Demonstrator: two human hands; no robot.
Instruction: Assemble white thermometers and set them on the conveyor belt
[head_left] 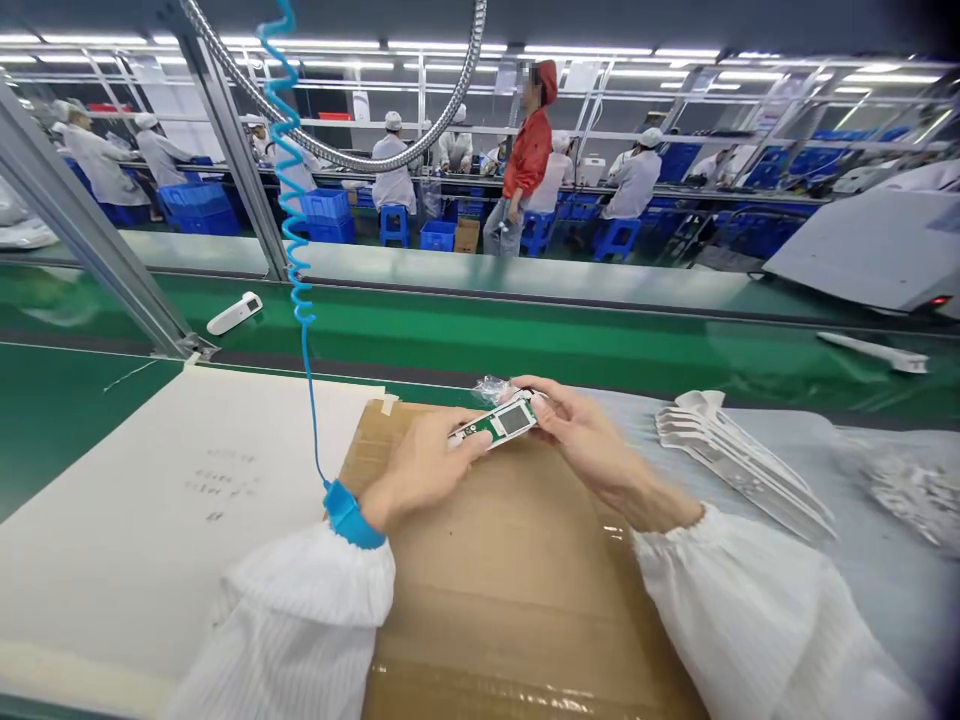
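Note:
Between my two hands, over a sheet of cardboard (510, 560), is a small circuit board with a grey screen (516, 420) set in a narrow white housing. My left hand (427, 455) grips its left end, thumb on the green part of the board. At the screen end, my right hand (581, 430) pinches the other end between thumb and fingers. A crumpled piece of clear plastic (493, 388) lies just behind the board. Around my left wrist goes a blue wrist strap (351, 515) with a coiled cord.
Several white plastic shells (739, 465) lie to the right, beside a pile of small white parts (911, 490). White handheld devices (235, 314) rest on the green conveyor (450, 325) ahead. A metal post stands at left; co-workers sit beyond.

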